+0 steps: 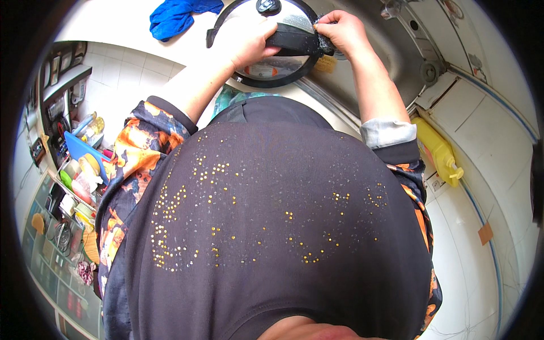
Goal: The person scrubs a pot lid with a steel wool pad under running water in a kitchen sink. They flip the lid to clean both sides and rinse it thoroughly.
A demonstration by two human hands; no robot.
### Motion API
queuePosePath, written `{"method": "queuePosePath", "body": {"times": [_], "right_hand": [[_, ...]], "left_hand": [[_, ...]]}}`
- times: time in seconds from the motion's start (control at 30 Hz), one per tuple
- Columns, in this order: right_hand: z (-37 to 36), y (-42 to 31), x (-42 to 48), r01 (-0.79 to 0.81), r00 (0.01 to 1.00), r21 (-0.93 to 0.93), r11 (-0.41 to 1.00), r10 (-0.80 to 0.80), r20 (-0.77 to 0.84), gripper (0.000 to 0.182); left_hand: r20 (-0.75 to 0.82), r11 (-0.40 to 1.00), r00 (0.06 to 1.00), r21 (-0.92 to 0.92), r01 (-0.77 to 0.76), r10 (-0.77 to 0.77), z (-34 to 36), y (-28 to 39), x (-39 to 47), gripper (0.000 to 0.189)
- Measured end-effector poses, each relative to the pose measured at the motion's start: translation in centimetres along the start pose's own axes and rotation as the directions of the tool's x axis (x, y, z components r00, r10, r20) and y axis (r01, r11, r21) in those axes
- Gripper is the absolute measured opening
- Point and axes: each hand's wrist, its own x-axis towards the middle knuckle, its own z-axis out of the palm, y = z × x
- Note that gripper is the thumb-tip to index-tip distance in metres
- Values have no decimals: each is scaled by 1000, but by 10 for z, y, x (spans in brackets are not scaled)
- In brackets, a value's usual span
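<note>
A round pot lid (293, 17) with a black rim and a wide black handle (293, 38) is at the top of the view, beside the sink's edge. My left hand (250, 42) grips the handle, thumb on top and fingers beneath. A black knob (268, 6) sits near the lid's far side. Pinched in the fingers of my right hand (344, 32) is a dark, wet-looking scouring pad (325, 41), which appears to be steel wool. It presses against the right end of the handle, and part of it is hidden by my fingers.
To the right lies a stainless steel sink (374, 68) with a yellow sponge (325, 64) near its edge. A blue cloth (172, 21) rests on the white counter (114, 25). A yellow pump bottle (440, 153) is at right; cluttered shelves (68, 80) stand at left.
</note>
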Motion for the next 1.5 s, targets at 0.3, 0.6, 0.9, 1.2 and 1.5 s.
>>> {"method": "queuePosePath", "body": {"times": [0.3, 0.6, 0.9, 1.2, 1.5], "right_hand": [[1, 1, -16, -36, 999, 0, 999, 36, -40, 21], [4, -18, 4, -49, 998, -23, 999, 48, -48, 21], [-3, -19, 4, -43, 999, -51, 998, 42, -28, 20], [-5, -18, 3, 17, 999, -137, 990, -11, 45, 20], [-6, -24, 6, 22, 998, -205, 978, -9, 66, 22]], "left_hand": [[-2, 1000, 1000, -1, 20, -20, 3, -1, 0, 40], [-13, 1000, 1000, -25, 19, -19, 5, 1, -2, 42], [28, 999, 1000, -35, 15, -14, -2, 3, 3, 41], [22, 999, 1000, -49, 22, -21, 2, 2, -1, 41], [29, 999, 999, -31, 27, -26, 2, 1, 0, 40]]}}
